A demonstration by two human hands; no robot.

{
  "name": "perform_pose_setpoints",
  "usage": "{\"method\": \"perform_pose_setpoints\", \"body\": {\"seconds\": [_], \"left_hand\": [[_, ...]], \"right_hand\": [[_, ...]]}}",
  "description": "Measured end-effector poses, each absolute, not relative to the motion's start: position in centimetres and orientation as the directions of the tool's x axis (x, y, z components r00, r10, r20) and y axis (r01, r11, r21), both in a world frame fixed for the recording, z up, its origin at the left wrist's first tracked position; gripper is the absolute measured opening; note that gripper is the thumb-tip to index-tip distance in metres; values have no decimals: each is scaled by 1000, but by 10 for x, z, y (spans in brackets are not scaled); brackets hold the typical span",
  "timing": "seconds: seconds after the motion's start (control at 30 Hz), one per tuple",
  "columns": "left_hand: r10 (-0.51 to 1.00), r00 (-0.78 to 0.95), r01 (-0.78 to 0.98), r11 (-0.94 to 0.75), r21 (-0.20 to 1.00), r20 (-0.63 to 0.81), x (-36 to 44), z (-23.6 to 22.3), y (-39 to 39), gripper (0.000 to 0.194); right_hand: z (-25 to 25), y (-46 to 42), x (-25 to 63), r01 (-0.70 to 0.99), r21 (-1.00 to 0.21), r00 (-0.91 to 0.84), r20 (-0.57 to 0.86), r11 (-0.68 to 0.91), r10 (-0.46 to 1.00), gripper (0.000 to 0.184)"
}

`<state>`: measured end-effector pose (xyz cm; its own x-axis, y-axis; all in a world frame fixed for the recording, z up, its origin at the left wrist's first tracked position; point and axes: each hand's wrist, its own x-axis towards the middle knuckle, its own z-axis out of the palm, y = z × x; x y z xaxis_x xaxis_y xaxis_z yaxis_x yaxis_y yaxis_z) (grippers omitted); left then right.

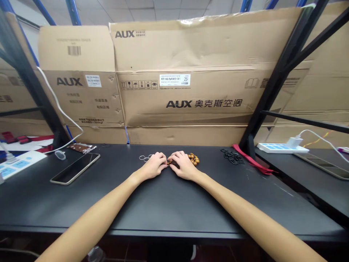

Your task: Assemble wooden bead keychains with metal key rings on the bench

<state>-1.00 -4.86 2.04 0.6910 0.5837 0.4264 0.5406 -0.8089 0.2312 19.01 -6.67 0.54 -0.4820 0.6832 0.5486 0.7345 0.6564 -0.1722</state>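
My left hand [153, 166] and my right hand [184, 165] meet at the middle of the black table. Their fingers are closed in pinches, the tips almost touching. A small brown piece [169, 163] shows between them, mostly hidden, at the right fingertips. What the left fingers pinch is too small to make out. Just left of my left hand lie thin metal rings [142, 157]. Beyond my right hand, partly covered by it, is a small pile of shiny golden-brown bead-like pieces [194, 159].
Black loop-shaped pieces [233, 157] and a red strap [253, 162] lie to the right. On the left are a phone [76, 168], a brown packet [81, 147] and a power strip [23, 163]. Cardboard panels [185, 94] and black metal posts [272, 80] stand behind.
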Motion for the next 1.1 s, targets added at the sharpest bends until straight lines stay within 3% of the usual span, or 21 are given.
{"method": "perform_pose_setpoints", "body": {"seconds": [0.4,0.87,1.1], "left_hand": [[604,676,525,-797,299,422,-13,22,-47,13],[573,701,531,-817,226,424,-10,20,-48,18],[576,693,565,-807,169,435,-8,22,-53,16]], "right_hand": [[3,-62,193,762,-132,-484,536,634,692,17],[4,-63,191,793,-132,-459,512,594,726,16],[3,-65,187,750,-132,-500,529,649,685,15]]}}
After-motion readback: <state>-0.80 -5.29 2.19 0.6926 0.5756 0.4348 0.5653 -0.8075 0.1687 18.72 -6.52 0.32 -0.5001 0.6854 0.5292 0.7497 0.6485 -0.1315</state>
